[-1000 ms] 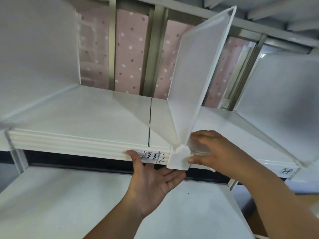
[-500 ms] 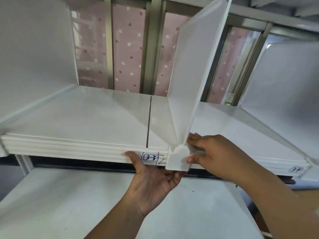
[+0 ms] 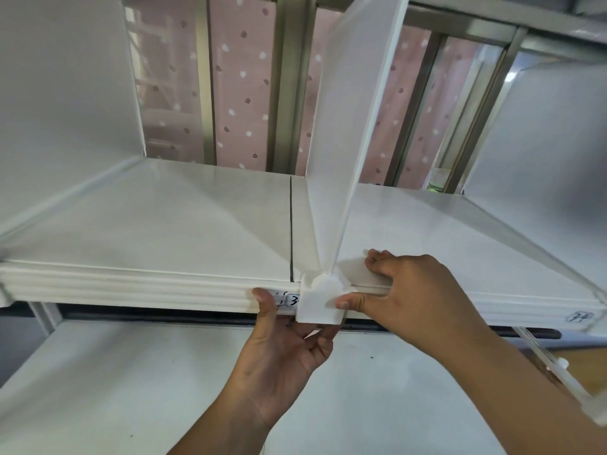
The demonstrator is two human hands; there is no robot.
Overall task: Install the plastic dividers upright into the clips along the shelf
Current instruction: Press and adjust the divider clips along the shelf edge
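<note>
White shelf (image 3: 147, 224), seen from the front and slightly above, with a ribbed front edge and a dark seam line running front to back. A frosted, translucent plastic divider (image 3: 348, 126) stands upright on it just right of the seam, its front lower corner seated in a white clip (image 3: 320, 302) on the shelf edge. The right hand (image 3: 404, 297) grips at the clip's right side, thumb on its face and fingers curled on the shelf top beside the divider's foot. The left hand (image 3: 289, 349), palm up and fingers spread, supports the clip from below, thumb pressed on the edge beside a handwritten label (image 3: 289, 300).
</note>
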